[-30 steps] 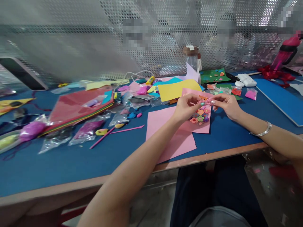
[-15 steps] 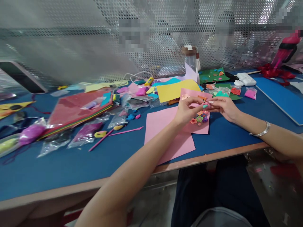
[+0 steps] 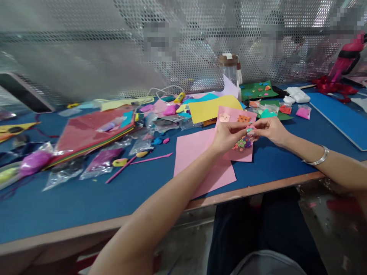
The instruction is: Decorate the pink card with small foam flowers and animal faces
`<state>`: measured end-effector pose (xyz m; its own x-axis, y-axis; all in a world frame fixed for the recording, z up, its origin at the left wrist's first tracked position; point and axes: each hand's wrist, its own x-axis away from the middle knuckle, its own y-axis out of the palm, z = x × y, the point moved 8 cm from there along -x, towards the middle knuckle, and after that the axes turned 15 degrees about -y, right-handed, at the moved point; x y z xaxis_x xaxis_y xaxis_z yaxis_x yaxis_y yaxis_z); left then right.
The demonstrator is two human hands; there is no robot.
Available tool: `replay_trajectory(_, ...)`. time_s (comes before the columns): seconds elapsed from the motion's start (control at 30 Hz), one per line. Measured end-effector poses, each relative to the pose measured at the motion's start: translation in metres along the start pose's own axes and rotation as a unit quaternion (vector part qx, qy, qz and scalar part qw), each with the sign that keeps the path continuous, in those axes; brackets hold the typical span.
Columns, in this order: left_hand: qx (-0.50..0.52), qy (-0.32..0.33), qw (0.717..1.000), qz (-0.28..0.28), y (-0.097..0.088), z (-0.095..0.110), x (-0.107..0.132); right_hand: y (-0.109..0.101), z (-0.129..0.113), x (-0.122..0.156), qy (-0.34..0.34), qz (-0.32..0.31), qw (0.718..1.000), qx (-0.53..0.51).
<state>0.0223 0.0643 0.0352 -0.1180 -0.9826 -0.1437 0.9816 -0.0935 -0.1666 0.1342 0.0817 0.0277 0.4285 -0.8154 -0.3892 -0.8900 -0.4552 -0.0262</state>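
My left hand (image 3: 226,136) and my right hand (image 3: 271,130) meet fingertip to fingertip over a pink card (image 3: 248,156). Both are closed in a pinch on a small pink piece (image 3: 251,126), mostly hidden by the fingers; its exact kind is unclear. A turquoise spot shows at the left thumb tip. On the card, a pale pig face (image 3: 224,117) and an orange cat face (image 3: 244,118) sit above the hands, with several colourful flowers (image 3: 241,143) below them. A larger pink sheet (image 3: 190,154) lies partly beneath the card and under my left forearm.
Left of the sheets lie pink sticks (image 3: 150,159), clay bags (image 3: 101,163) and a stack of coloured sheets (image 3: 91,133). Behind are a yellow sheet (image 3: 215,108) and a brown-lidded bottle (image 3: 229,68) before a perforated metal screen (image 3: 186,46). A blue board (image 3: 341,118) lies at the right.
My fingers have shifted slightly down and turned around the small pink piece, the right fingers closing nearer the left thumb. The pig and cat faces on the card now show more fully.
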Motion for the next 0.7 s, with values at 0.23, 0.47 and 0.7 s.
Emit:
replay_trajectory(0.23, -0.044, 0.042, 0.995, 0.08, -0.007, 0.008, 0.001, -0.001, -0.004, -0.003, -0.025, -0.013, 1.0, 0.01)
replay_trajectory(0.47, -0.048, 0.038, 0.986, 0.154, -0.028, 0.008, -0.002, -0.01, 0.003, -0.004, -0.019, 0.038, 0.999, -0.02)
replay_trajectory(0.7, 0.003, 0.038, 0.983, 0.182, -0.042, 0.007, -0.001, -0.023, -0.002, -0.006, -0.046, 0.085, 0.995, -0.02)
